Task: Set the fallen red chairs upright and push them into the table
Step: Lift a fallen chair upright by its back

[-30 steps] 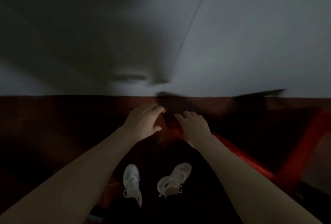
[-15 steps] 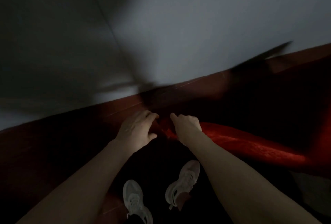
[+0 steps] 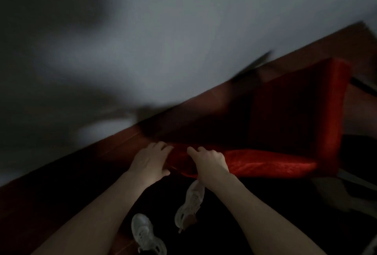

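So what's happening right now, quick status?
Both hands, left and right, gripping red chair edge. Chair beside table. Nothing seen blocking; picture dark, blurred.

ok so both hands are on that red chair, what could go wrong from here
1. Both hands, left hand and right hand, sit close together at one end of the red chair. With the grip that bunched, the far end could swing or twist.
2. The white shoes are right below the chair's near edge, so a slip might land on the feet.
3. The scene is dark and blurred; the chair's legs are hard to see and may catch the table edge.
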A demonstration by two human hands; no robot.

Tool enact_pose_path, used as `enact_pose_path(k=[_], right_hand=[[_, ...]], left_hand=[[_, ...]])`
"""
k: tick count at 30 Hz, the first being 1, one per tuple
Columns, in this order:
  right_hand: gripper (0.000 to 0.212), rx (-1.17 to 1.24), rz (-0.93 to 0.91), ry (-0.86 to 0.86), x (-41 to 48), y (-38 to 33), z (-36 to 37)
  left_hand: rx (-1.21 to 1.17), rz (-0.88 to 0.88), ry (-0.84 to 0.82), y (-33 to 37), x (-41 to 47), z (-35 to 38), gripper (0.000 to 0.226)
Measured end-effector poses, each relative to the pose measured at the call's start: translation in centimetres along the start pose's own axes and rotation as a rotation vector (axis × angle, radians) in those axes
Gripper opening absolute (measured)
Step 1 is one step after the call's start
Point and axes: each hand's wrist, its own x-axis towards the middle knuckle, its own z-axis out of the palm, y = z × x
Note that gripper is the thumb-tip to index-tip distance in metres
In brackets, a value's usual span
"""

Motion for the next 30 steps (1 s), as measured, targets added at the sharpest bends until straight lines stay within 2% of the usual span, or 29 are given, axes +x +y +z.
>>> enact_pose_path(k=[6,8,9,11,13,17,20,22,25,30], right_hand=[[0.059,0.204,0.039,0.208,-9.9,8.0,-9.8],[0.053,0.268,0.064,0.288,-12.6,10.4,-12.4],[0.051,0.297,0.080,0.329,-14.0,11.7,-13.6],[0.048,0.347,0.110,0.390,-16.6,14.2,-15.6],[0.048,0.395,0.154,0.429,-19.2,16.9,-17.3],[0.048,0.450,0.232,0.502,-23.4,21.7,-20.3],[0.050,0.402,0.328,0.592,-25.9,24.4,-22.1],[0.054,0.274,0.406,0.668,-26.9,25.2,-23.1],[0.065,0.096,0.482,0.643,-28.0,26.2,-24.0],[0.039,0.136,0.683,0.770,-29.6,31.3,-24.5]], left_hand=[[0.104,0.220,0.003,10.9,1.4,-7.3,0.096],[0.067,0.263,0.027,14.4,2.0,-9.7,0.097],[0.039,0.281,0.038,16.3,2.3,-11.1,0.092],[-0.008,0.325,0.057,19.8,2.8,-13.7,0.068],[0.038,0.389,0.061,23.4,3.2,-16.4,0.047],[0.238,0.496,0.119,29.6,4.2,-21.0,0.047],[0.323,0.560,0.115,34.3,5.0,-24.3,0.050],[0.340,0.589,0.100,37.2,5.5,-26.3,0.054],[0.402,0.666,0.112,42.1,6.5,-28.4,0.055],[0.545,0.856,0.150,48.9,8.4,-30.7,0.048]])
